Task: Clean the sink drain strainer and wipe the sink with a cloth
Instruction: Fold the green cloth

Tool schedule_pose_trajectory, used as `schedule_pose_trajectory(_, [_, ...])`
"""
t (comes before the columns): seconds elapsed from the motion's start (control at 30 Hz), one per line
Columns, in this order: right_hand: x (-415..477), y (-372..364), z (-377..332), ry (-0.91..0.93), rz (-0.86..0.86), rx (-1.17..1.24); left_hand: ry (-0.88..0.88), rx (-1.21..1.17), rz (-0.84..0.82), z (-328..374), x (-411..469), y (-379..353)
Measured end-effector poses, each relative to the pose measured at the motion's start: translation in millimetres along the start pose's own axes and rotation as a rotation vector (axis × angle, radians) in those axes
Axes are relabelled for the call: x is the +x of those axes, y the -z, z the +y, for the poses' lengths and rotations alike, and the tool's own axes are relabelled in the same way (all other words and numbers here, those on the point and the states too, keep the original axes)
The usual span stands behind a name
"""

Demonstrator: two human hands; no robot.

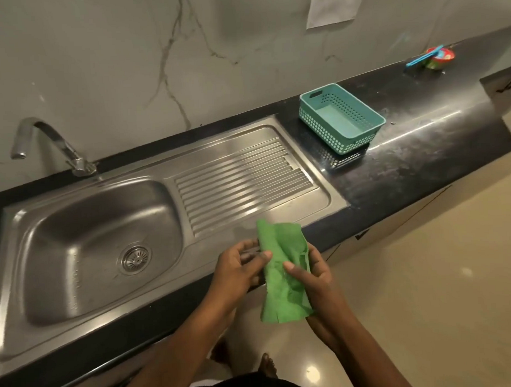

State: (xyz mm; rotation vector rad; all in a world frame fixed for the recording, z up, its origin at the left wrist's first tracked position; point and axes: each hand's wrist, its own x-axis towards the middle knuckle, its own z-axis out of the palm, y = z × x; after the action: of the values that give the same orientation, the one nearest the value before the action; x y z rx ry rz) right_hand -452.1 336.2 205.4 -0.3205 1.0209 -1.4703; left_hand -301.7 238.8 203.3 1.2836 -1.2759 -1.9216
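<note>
Two hands hold a green cloth point(283, 275) over the near edge of the counter point(415, 147). The left hand point(238, 270) pinches its left side. The right hand point(312, 281) grips its right side, thumb on top. The steel sink point(87, 309) is to the left, with the round strainer point(135, 259) sitting in its drain. A tap point(50, 145) stands behind it. A teal basket point(341, 122) sits far right on the counter.

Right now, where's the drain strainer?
Head view, lower left: the drain strainer sits in the sink basin floor, left of the left hand and green cloth.
</note>
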Motion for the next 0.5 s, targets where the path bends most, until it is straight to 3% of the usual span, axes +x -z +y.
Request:
schedule_pose_trajectory(0.17, [0, 22, -23, 0.047, 0.048, -0.129, -0.068, 0.062, -0.03, 16, 24, -38])
schedule_pose_trajectory(0.37, [17, 63, -64, -0.034, 0.092, 0.067, -0.142, 0.073, -0.17, 47, 65, -86])
schedule_pose_trajectory(0.5, [37, 90, -98, -0.075, 0.104, 0.056, -0.166, 0.111, -0.257, 65, 97, -117])
